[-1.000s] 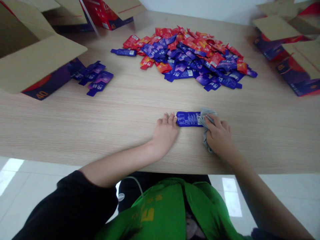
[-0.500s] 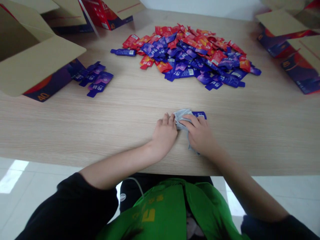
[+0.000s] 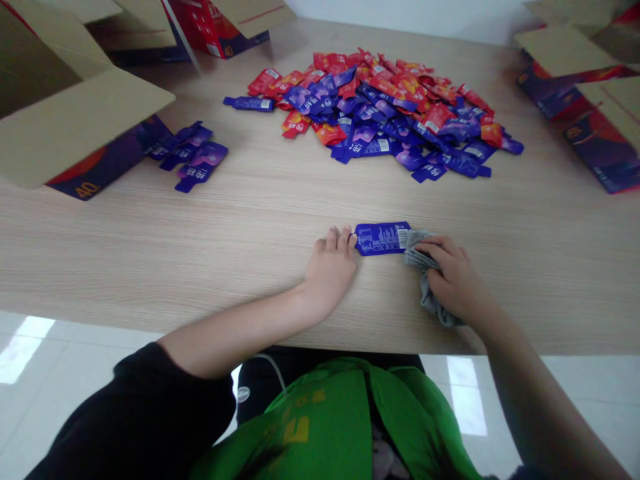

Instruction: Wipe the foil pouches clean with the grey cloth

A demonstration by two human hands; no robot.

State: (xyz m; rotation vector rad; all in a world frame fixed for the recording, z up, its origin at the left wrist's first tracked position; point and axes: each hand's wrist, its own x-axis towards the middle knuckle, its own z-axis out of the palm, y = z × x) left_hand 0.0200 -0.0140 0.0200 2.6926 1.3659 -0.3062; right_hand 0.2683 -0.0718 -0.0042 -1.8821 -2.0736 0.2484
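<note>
A blue sachet lies flat on the table in front of me, its printed back with a white barcode facing up. My left hand keeps hold of its narrow left end, fingertips pressed down there; the thumb is hidden. At the sachet's right end, my right hand is closed on a crumpled grey cloth. Part of this cloth touches the sachet's edge, and a loose fold hangs below the fingers onto the table.
Beyond my hands lies a heap of red sachets and blue sachets. Several blue sachets sit by an open carton on the left. Another carton stands at the back; more cartons are on the right.
My right hand has slid the grey cloth rightward along the sachet, uncovering its printed face. The left hand has stayed at the sachet's left end.
</note>
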